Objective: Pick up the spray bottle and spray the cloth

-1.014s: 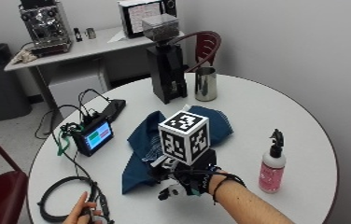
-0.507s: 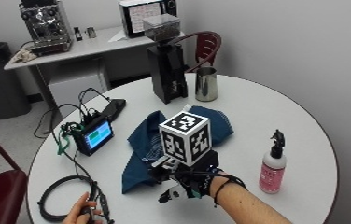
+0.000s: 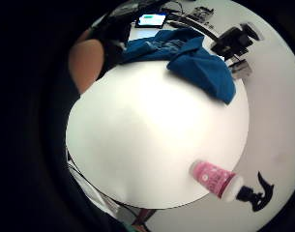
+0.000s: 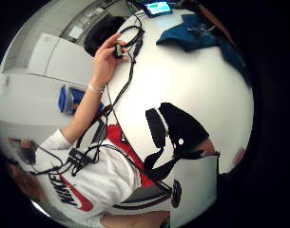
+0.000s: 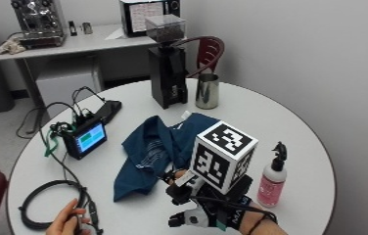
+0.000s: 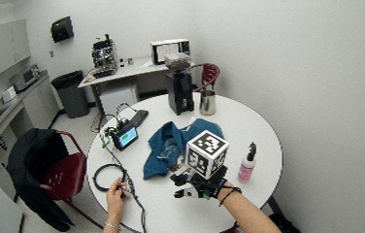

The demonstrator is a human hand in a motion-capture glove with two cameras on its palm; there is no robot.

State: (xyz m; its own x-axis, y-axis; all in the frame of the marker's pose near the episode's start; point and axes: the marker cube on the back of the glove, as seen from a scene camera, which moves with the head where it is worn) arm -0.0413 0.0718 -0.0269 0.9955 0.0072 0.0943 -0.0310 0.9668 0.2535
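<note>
One gloved right hand (image 5: 218,215) is hovering empty over the table (image 5: 301,147), fingers relaxed, near the pink spray bottle (image 5: 272,178) with its unreadable label and the blue cloth (image 5: 151,152).

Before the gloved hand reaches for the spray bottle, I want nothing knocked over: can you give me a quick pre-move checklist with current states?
1. Spray bottle upright on the table: ok.
2. Bottle free, nothing gripping it: ok; the right hand is beside it, apart.
3. Right hand holding nothing: cannot tell; the fingers are mostly hidden.
4. Path from hand to bottle free of things: ok; only bare tabletop shows between them.
5. Blue cloth on the table within view for spraying: ok, though crumpled, not spread flat.
6. Metal cup and grinder away from the reach: ok; they stand at the far side.
</note>
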